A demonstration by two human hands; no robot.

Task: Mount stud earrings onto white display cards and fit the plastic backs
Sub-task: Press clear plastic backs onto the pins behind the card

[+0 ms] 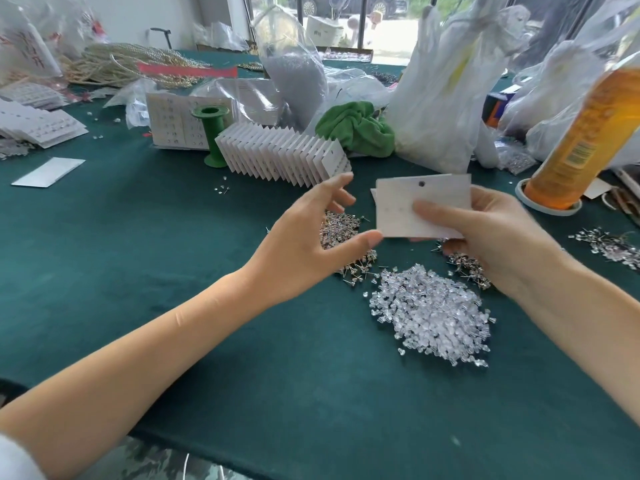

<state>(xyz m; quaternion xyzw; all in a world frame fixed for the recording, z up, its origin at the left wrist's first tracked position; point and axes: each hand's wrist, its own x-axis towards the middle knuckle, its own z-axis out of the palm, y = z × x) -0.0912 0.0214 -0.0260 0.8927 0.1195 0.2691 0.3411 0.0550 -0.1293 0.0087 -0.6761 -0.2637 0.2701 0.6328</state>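
Observation:
My right hand (491,233) grips a white display card (422,199) with a round hole near its top edge, held above the table. My left hand (311,244) hovers just left of the card, fingers spread and empty, thumb tip close to the card's lower left corner. Under the left hand lies a heap of stud earrings (337,233). A second small heap of studs (467,268) sits below my right hand. A large pile of clear plastic backs (433,310) lies on the green cloth in front of both hands.
A fanned row of white cards (280,154) stands behind my left hand, beside a green spool (211,133). An orange bottle (581,140) leans at the right. More studs (613,247) lie far right. Plastic bags (440,81), a green cloth (356,129) and filled cards (38,126) crowd the back.

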